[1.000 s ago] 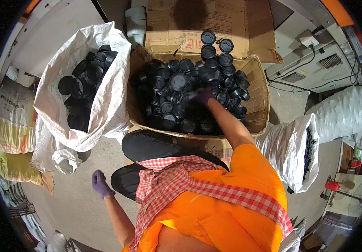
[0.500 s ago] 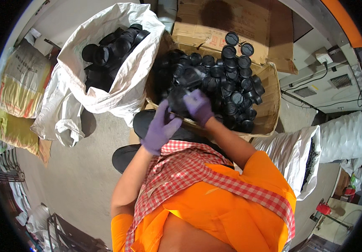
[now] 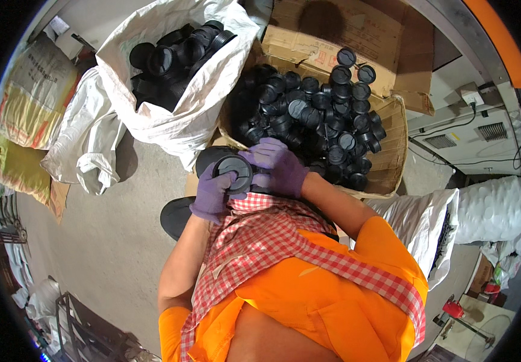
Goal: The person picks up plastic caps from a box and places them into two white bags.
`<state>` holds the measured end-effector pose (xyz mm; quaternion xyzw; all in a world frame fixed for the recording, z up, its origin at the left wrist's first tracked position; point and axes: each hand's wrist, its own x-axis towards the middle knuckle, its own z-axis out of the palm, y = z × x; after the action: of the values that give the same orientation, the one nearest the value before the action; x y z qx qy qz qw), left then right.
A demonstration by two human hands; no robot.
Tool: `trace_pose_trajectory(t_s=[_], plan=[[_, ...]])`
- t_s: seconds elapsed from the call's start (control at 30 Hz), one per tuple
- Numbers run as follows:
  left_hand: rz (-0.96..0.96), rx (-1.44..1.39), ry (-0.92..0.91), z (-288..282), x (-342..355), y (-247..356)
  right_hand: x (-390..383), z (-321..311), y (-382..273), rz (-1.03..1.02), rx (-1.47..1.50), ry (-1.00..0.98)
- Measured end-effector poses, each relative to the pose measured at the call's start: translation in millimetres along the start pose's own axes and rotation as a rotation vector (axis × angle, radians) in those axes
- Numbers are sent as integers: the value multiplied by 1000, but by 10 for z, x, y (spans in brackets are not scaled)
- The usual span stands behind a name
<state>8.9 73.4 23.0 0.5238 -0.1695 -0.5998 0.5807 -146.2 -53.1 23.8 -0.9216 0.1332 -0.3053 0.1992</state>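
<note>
My left hand (image 3: 214, 194), in a purple glove, grips a round black plastic lid (image 3: 236, 169) over my lap, thumb on its face. My right hand (image 3: 278, 169), also gloved, holds the same lid's right side with bent fingers. Beyond them a cardboard box (image 3: 390, 169) holds a heap of similar black round pieces (image 3: 312, 102), some piled above the rest at the back. A white woven sack (image 3: 121, 60) left of the box contains larger-looking black pieces (image 3: 173, 60).
Filled sacks (image 3: 25, 108) and a folded white sack (image 3: 79, 127) stand at left. At right are a grey cabinet (image 3: 481, 120) with cables, a white sack (image 3: 423, 217), a wrapped bundle (image 3: 493, 211) and a red-handled tool (image 3: 453, 309). A metal frame (image 3: 70, 320) is at lower left.
My right hand has come back out of the box toward me, and my left hand has risen from my side. Both now hold a lid above my lap.
</note>
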Motion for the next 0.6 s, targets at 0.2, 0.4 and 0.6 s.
trace_pose_trajectory(t_s=[0.2, 0.4, 0.6], plan=[[802, 1350, 48, 30, -141, 201, -60, 82, 1, 48, 9, -582], [187, 65, 20, -4, -271, 196, -100, 151, 151, 85, 991, -575], [592, 424, -156, 108, -213, 21, 328, 85, -105, 72, 1527, 150]])
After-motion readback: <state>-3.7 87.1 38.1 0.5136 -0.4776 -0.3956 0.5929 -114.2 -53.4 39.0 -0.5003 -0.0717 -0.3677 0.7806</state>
